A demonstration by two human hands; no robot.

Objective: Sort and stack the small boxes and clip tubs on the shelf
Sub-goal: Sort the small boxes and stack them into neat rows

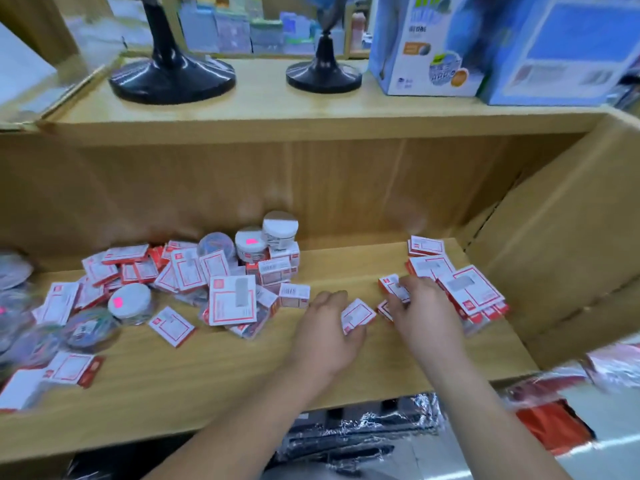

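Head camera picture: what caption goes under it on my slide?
On a wooden shelf, the left hand grips one box and the right hand pinches another box beside the stack.

The only word that can be read is "APP". It sits on a round badge low on the front of the tall white-and-blue cardboard carton (426, 46), near the right end of the upper wooden shelf board (242, 109). The larger characters above it on the same carton are too blurred to read.

The small white-and-red cardboard boxes (232, 299) on the lower wooden shelf board (225, 368) carry red-framed labels, grey print blocks and barcodes, none sharp enough to read. The round clear plastic tubs with white lids (130, 301) bear pink stickers and a barcode label, also illegible.
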